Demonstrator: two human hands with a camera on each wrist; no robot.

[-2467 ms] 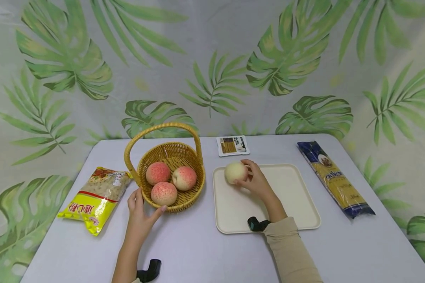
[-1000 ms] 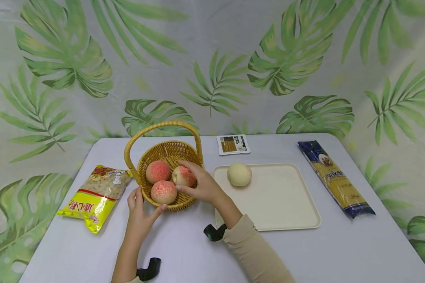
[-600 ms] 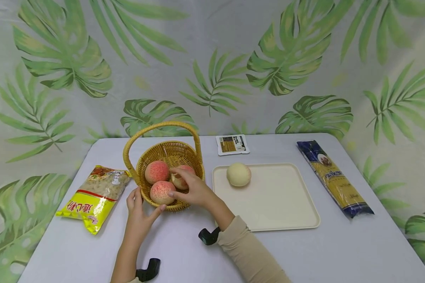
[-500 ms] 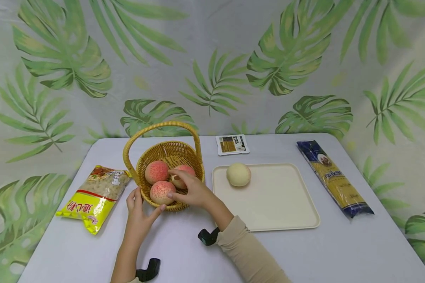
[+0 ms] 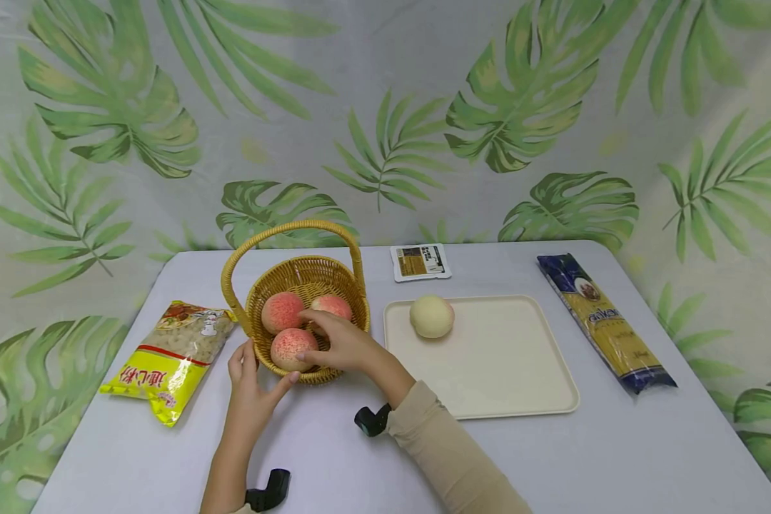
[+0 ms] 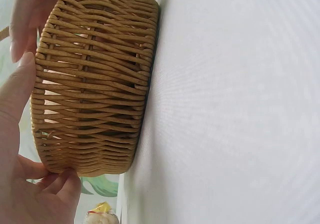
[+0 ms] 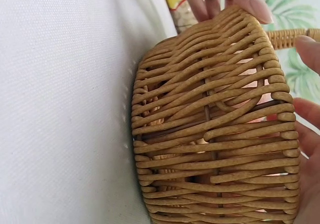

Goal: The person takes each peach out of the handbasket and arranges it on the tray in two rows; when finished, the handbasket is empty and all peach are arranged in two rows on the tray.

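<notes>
A round wicker basket (image 5: pixel 340 343) with a tall arched handle holds three pink peaches, among them the left rear peach (image 5: pixel 281 312), the right rear peach (image 5: pixel 331 307) and the front peach (image 5: pixel 292 350). My left hand (image 5: pixel 252 389) grips the basket's near rim, thumb at the front and fingers around the left side. My right hand (image 5: pixel 343 346) reaches over the basket's right side, its thumb at the front peach and fingers spread above and behind that peach. A pale peach (image 5: pixel 432 317) sits on the cream tray (image 5: pixel 501 371), untouched.
A yellow bag of pasta (image 5: pixel 173 357) lies left of the basket. Behind the tray is a small flat packet (image 5: pixel 420 262). A long blue and gold spaghetti pack (image 5: pixel 607 325) lies at the right. A leaf-print cloth (image 5: pixel 385 128) hangs behind the table.
My right hand has let go of the pale peach on the tray, moved left into the basket, and passed from the right rear peach to the front one. My left hand keeps its place.
</notes>
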